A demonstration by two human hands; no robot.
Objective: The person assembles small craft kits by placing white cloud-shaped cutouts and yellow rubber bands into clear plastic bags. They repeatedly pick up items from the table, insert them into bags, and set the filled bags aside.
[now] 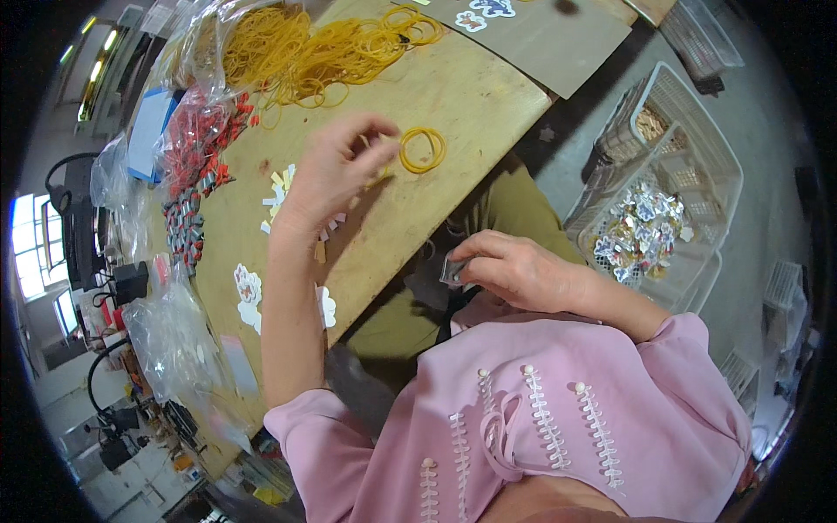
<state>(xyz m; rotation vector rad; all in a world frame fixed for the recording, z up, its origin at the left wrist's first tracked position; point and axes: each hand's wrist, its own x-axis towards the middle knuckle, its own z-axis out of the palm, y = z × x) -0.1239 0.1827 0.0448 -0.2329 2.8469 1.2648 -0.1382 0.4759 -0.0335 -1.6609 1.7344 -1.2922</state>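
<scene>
Over the table my left hand (342, 166) hovers with curled fingers, thumb and fingers apart and slightly blurred; I see nothing held in it. Just right of its fingertips lies a coiled yellow elastic band (423, 151). Another bit of yellow shows beneath the thumb, too covered to make out. Above my lap, my right hand (523, 272) pinches a small clear plastic piece (451, 271) between thumb and fingers. Small white and yellow paper slips (283, 187) lie partly hidden under my left wrist, and white printed cutouts (248, 288) flank that forearm.
A big heap of yellow elastic bands (323, 52) covers the table's far side. Red and grey small parts (185, 222) and plastic bags (174, 327) line the left. Beyond the table's right edge stands a white basket (728, 166) with shiny cutouts inside. A grey board (558, 57) overhangs the far corner.
</scene>
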